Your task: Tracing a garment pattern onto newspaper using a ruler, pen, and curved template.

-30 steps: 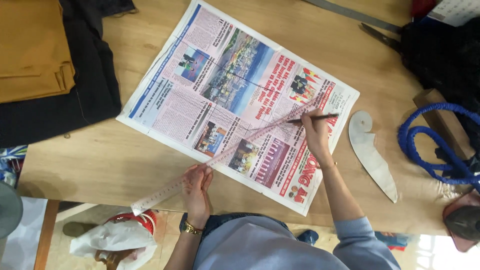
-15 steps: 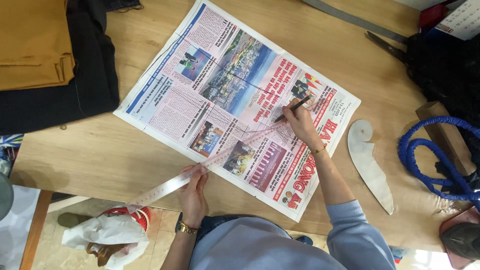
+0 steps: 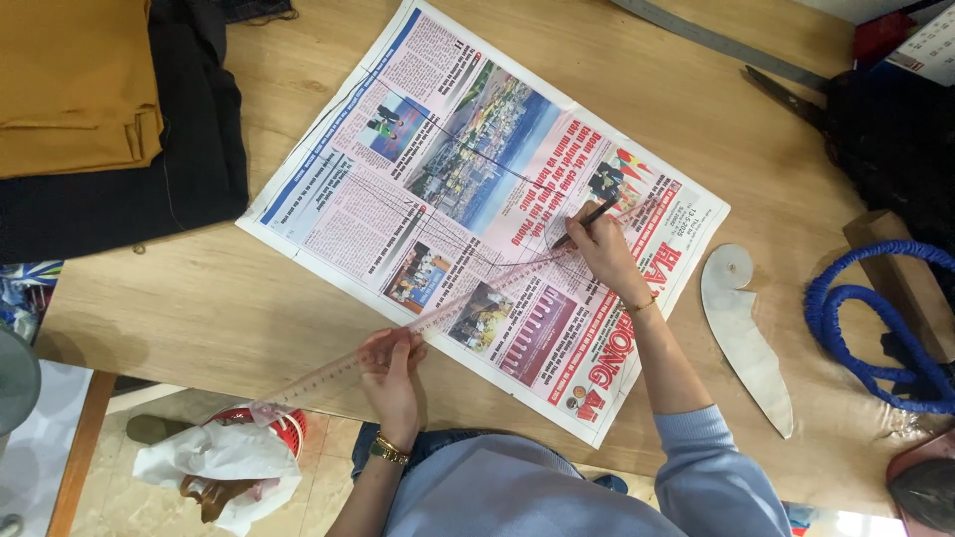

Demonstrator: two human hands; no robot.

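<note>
A colour newspaper sheet (image 3: 468,189) lies spread on the wooden table (image 3: 199,298), with pencil lines drawn across it. A long clear ruler (image 3: 328,373) lies diagonally over the sheet's lower part and sticks out past the table's front edge. My left hand (image 3: 390,368) presses the ruler down near the table's edge. My right hand (image 3: 602,254) holds a dark pen (image 3: 582,224) with its tip on the paper beside the ruler's far end.
Folded mustard cloth (image 3: 75,89) lies on dark cloth (image 3: 179,179) at the left. A curved white template (image 3: 741,333) lies right of the paper, with a blue cord (image 3: 856,328), a wooden block (image 3: 900,273) and black scissors (image 3: 786,94) beyond it. Below the table stands a red basket (image 3: 284,433) holding a white bag.
My right hand with the pen has moved left and a little farther up along the ruler. The left hand keeps pressing the ruler.
</note>
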